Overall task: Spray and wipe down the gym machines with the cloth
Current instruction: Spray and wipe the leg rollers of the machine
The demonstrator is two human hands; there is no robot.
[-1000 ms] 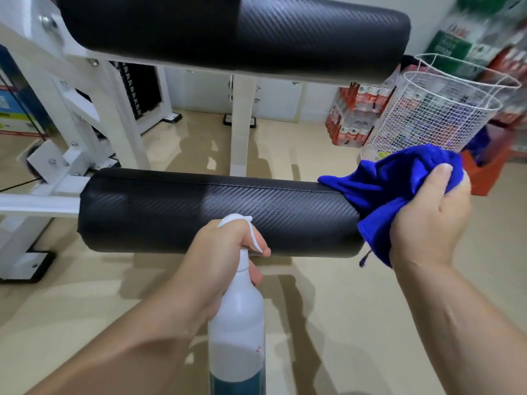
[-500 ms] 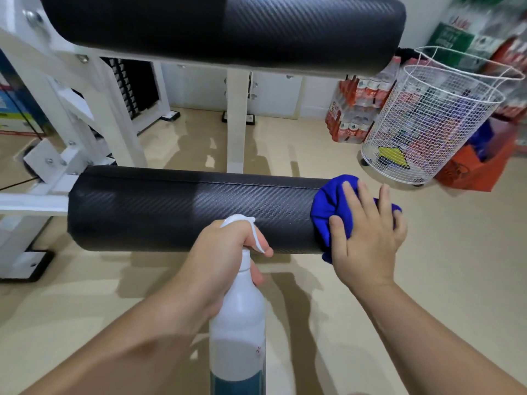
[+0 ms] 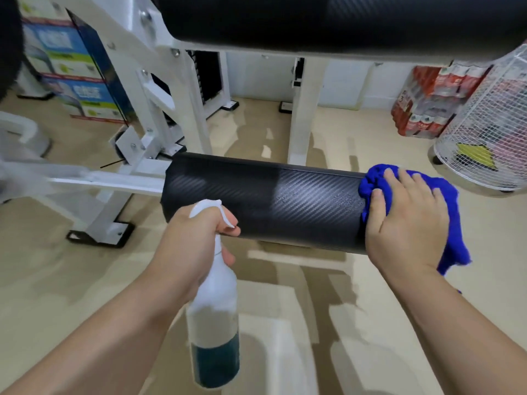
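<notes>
Slid up over the right end of the lower roller pad [image 3: 265, 201] since half a second ago: blue cloth [image 3: 449, 201], pressed flat there under right grip [image 3: 407, 223], fingers straight and spread. Curled round neck of spray bottle [image 3: 214, 315], left grip [image 3: 191, 243], forefinger at trigger, just before the pad. Behind, white machine frame [image 3: 302, 115] and wire basket [image 3: 484, 138].

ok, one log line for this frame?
left hand: grips spray bottle | right hand: flat, presses blue cloth on lower roller pad, right end | phase: wipe
</notes>
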